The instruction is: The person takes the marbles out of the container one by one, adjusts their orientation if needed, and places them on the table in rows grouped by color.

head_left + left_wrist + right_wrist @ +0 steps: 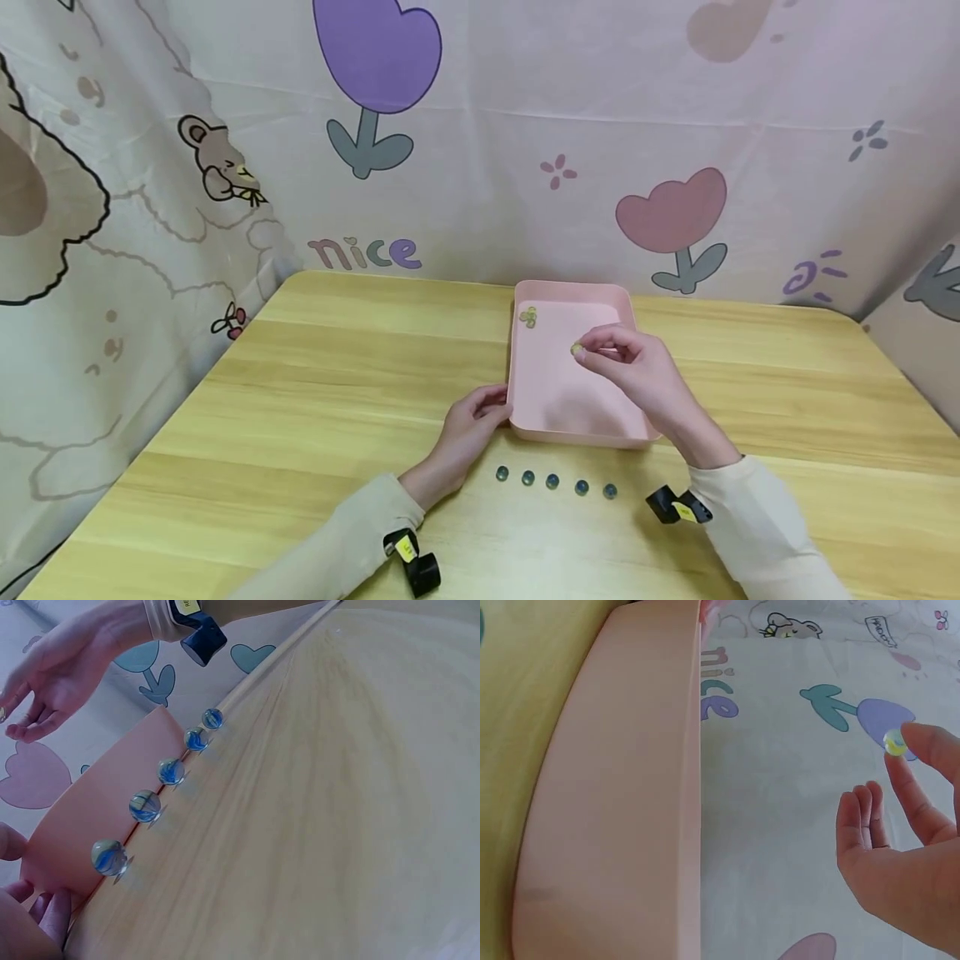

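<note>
My right hand (641, 371) pinches a clear yellow-green marble (894, 742) between thumb and index finger, above the pink tray (581, 431). In the right wrist view the other fingers curve loosely below it. A small cluster of yellow-green marbles (528, 317) lies in the tray's far left corner. My left hand (468, 433) grips the tray by its near left corner; in the left wrist view its thumb and fingers (56, 919) are at the tray wall. Several blue-streaked glass marbles (552, 482) stand in a row on the table, just in front of the tray.
The wooden table (337, 375) carries the tray near its back edge. A printed curtain (487, 167) hangs behind and along the sides. Black wrist cameras (420, 567) are strapped over both sleeves.
</note>
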Available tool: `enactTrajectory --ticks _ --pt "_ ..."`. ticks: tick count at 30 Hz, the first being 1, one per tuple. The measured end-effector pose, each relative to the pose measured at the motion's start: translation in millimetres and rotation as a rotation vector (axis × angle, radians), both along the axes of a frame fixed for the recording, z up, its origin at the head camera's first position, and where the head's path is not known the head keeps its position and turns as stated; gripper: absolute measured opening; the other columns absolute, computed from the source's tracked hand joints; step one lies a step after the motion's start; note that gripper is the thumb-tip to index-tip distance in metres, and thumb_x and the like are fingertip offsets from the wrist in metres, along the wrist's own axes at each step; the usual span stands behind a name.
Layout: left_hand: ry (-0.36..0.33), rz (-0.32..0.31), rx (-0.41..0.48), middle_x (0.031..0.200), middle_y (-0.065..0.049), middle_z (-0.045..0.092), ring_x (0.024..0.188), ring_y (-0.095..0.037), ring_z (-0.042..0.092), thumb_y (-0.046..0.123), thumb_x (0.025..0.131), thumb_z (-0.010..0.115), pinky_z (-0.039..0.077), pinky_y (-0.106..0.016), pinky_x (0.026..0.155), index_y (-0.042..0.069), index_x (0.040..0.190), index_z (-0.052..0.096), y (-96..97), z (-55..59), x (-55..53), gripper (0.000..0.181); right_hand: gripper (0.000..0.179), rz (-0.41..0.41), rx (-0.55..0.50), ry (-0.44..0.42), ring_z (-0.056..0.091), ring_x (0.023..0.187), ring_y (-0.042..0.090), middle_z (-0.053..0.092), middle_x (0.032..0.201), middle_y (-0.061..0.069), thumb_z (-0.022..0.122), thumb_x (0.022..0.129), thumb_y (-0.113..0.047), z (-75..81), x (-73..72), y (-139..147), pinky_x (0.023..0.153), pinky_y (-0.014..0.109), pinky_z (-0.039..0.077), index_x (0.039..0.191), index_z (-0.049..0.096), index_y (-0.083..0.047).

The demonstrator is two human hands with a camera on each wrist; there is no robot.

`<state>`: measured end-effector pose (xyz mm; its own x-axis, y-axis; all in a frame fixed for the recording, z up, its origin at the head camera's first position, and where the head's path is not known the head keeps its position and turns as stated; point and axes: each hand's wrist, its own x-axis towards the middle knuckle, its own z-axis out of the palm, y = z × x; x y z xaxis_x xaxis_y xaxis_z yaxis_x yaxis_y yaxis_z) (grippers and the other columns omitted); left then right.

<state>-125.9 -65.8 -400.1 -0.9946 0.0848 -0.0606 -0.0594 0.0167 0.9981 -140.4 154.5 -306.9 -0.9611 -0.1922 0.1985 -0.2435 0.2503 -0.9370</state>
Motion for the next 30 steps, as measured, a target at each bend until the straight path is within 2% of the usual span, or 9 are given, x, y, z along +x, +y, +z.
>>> enactTrajectory --ticks 7,15,19,25,30 --pt "-0.012 -0.002 0.003 0.122 -0.015 0.060 0.105 -0.022 0.059 0.008 0.093 0.061 0.051 -0.031 0.093 -0.004 0.131 0.054 -0.8 -0.3 3.3 0.040 0.025 -0.041 0.002 -0.009 0.063 0.085 0.011 0.066 0.093 0.000 0.071 0.089 -0.012 -5.1 2.8 -1.9 0.079 0.020 0.052 0.105 0.066 0.005" --pt "-0.003 -0.008 0.012 0.122 -0.017 0.059 0.106 -0.023 0.059 0.008 0.094 0.061 0.050 -0.032 0.093 -0.004 0.130 0.054 -0.8 0.0 3.0 0.040 0.024 -0.056 0.030 -0.009 0.057 0.081 0.013 0.064 0.089 0.002 0.072 0.088 -0.013 -7.8 8.9 -0.3 0.073 0.019 0.049 0.104 0.067 0.004" --pt "-0.003 -0.011 0.012 0.122 -0.016 0.059 0.105 -0.022 0.059 0.007 0.094 0.061 0.050 -0.031 0.093 -0.004 0.130 0.054 -0.2 1.1 2.9 0.039 0.023 -0.054 0.057 -0.011 0.057 0.080 0.013 0.065 0.090 0.003 0.072 0.088 -0.013 -10.8 9.7 1.6 0.072 0.019 0.049 0.103 0.067 0.003" --pt "-0.001 -0.011 0.016 0.122 -0.017 0.059 0.104 -0.022 0.059 0.007 0.093 0.060 0.051 -0.031 0.093 -0.005 0.130 0.054 0.1 1.7 2.5 0.039 0.022 -0.039 0.099 -0.017 0.061 0.086 0.016 0.064 0.096 0.006 0.071 0.088 -0.017 -14.1 7.7 2.6 0.078 0.021 0.050 0.103 0.069 -0.002" --pt "-0.002 -0.007 0.012 0.122 -0.017 0.059 0.104 -0.021 0.059 0.007 0.094 0.060 0.050 -0.031 0.093 -0.005 0.130 0.054 -0.3 1.3 2.9 0.039 0.019 -0.008 0.105 0.004 0.063 0.088 0.016 0.065 0.098 0.006 0.072 0.088 -0.016 -15.9 8.5 0.4 0.078 0.023 0.051 0.102 0.069 -0.002"
